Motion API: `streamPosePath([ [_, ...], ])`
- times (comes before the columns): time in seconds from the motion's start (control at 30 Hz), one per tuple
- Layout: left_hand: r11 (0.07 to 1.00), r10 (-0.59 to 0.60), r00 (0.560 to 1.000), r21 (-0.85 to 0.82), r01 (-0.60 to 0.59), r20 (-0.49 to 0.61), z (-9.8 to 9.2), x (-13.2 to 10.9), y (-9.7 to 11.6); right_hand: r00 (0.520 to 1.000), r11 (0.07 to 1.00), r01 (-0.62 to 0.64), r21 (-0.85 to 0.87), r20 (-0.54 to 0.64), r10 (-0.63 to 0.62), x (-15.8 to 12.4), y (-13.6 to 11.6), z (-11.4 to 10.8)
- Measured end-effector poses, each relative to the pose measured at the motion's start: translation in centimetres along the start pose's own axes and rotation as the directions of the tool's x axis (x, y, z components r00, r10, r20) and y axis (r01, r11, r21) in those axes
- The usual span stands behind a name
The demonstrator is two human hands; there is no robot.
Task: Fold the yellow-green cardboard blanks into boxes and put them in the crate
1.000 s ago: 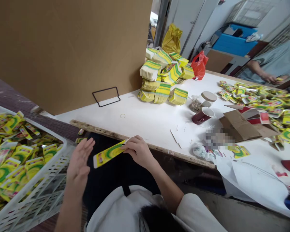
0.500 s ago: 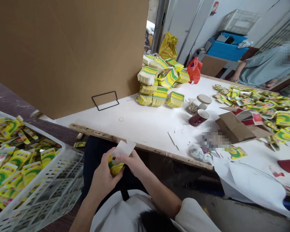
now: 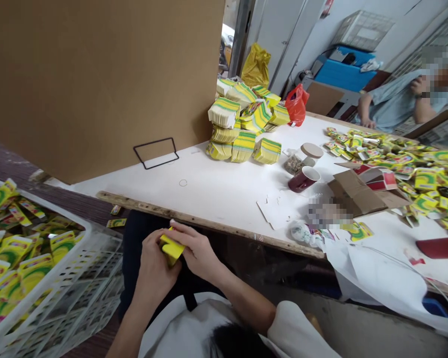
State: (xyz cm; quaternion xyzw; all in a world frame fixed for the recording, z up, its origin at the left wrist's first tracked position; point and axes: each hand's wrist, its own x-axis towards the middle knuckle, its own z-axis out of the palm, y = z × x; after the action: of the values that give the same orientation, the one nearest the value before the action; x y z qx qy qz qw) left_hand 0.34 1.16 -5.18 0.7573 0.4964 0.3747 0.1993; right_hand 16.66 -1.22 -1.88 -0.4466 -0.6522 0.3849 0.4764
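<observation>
A small yellow cardboard box is held between both hands above my lap, just in front of the table edge. My left hand wraps round its left side and underside, fingers closed. My right hand presses its fingers over the top end of the box, where a yellow flap shows. The inside of the box is hidden by the fingers. To the left, a white plastic crate holds many similar yellow-green boxes.
A large brown cardboard sheet stands on the table's left. Bundles of yellow cartons, a maroon mug, a torn cardboard box and a pile of boxes lie on the white table. A co-worker sits at far right.
The white flap that stuck up from the box no longer shows; a yellow flap faces up now. My right hand has moved over the box's top. The co-worker has raised a hand.
</observation>
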Motion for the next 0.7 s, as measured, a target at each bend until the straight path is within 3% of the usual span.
streamPosePath([
  [0.07, 0.997, -0.076, 0.996, 0.025, 0.075, 0.052, -0.5, 0.1, -0.1, 1.000, 0.998, 0.024, -0.065, -0.003, -0.025, 0.2, 0.6, -0.3],
  [0.17, 0.989, -0.147, 0.975, 0.024, 0.145, 0.164, -1.8, 0.5, -0.4, 0.985, 0.981, 0.070, -0.180, 0.168, -0.040, 0.6, 1.4, -1.2],
  [0.37, 0.996, -0.072, 0.931, -0.017, 0.084, 0.358, -3.6, 1.8, -0.3, 0.939, 0.981, 0.094, -0.172, 0.343, -0.030, 1.2, 1.1, -3.4],
  [0.53, 0.991, -0.064, 0.918, -0.081, 0.104, 0.392, -2.7, 2.0, 0.3, 0.973, 0.977, 0.083, -0.197, 0.227, -0.037, 2.1, 0.6, -3.1],
  [0.7, 0.978, -0.110, 0.935, -0.131, 0.163, 0.337, -2.5, 2.3, -0.9, 0.921, 0.976, 0.125, -0.179, 0.387, -0.047, 2.9, 1.0, -3.1],
])
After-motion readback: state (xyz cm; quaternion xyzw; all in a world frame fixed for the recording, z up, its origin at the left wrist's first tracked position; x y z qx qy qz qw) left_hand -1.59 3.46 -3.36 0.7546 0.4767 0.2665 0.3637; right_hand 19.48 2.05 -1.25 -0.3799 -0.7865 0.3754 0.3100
